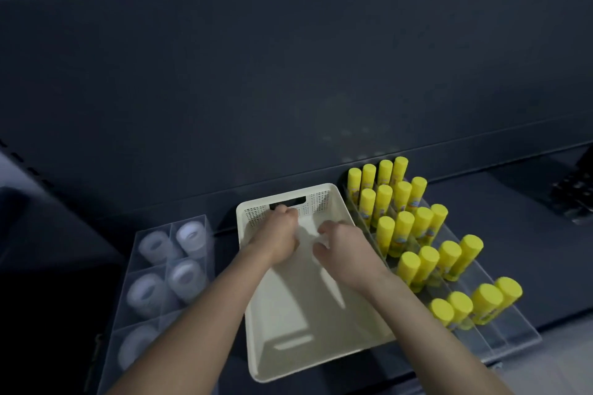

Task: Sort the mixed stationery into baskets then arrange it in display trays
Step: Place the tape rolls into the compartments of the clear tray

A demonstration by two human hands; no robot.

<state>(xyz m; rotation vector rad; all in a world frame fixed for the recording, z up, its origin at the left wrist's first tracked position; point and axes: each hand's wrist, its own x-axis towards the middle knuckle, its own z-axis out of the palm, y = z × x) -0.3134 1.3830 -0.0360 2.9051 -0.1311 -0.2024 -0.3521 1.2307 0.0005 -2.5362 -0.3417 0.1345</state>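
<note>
**Head view: both hands inside the basket, between two display trays**

At left, a clear tray (167, 263), split into compartments, holds pale tape rolls (186, 277), one to a compartment where they can be made out (the nearest ones are blurred). In the centre, a cream basket (298, 314) stands on the dark shelf (481, 202) between the two trays, its perforated far wall and handle slot facing the dark back panel (288, 74).

The left hand (277, 236) is inside the basket against that far wall, just below the slot. Its fingers are curled into a fist, and whether they hold anything cannot be told. The right hand (345, 253) is beside it over the basket floor, thumb and fingers bent toward each other; whether they pinch something cannot be told.

At right, just beside the basket, a clear stepped tray (513, 333) carries yellow glue sticks (404, 231) upright in rows. A blurred dark object (574, 199) lies farther right.
</note>
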